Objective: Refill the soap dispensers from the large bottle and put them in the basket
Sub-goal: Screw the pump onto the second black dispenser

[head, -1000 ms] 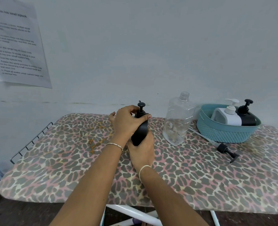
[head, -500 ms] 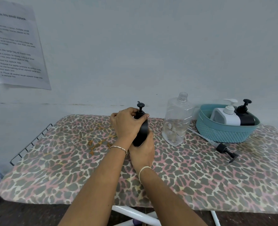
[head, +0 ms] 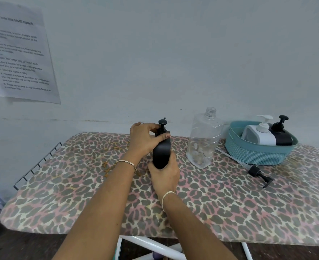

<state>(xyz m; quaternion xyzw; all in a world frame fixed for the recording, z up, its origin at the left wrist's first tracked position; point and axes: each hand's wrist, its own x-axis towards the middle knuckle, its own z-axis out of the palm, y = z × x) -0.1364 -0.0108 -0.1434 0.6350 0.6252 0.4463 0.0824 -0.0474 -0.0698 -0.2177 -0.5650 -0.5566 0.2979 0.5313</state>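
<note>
A black soap dispenser (head: pixel 161 153) stands at the middle of the ironing board. My right hand (head: pixel 165 174) grips its lower body from the near side. My left hand (head: pixel 145 138) curls round its top at the pump collar, just below the black pump head (head: pixel 162 122). To the right stands the large clear bottle (head: pixel 203 139), uncapped and nearly empty. A teal basket (head: pixel 254 154) at the far right holds a white dispenser (head: pixel 258 135) and a black dispenser (head: pixel 282 135), both lying tilted.
A loose black pump with a long tube (head: pixel 256 171) lies on the leopard-print board cover (head: pixel 80 181) in front of the basket. A wire rack (head: pixel 36 164) juts from the board's left end. A paper sheet (head: pixel 21 53) hangs on the wall.
My left hand has shifted slightly round the dispenser's top, its thumb now across the collar. The dispenser and my right hand stay in place.
</note>
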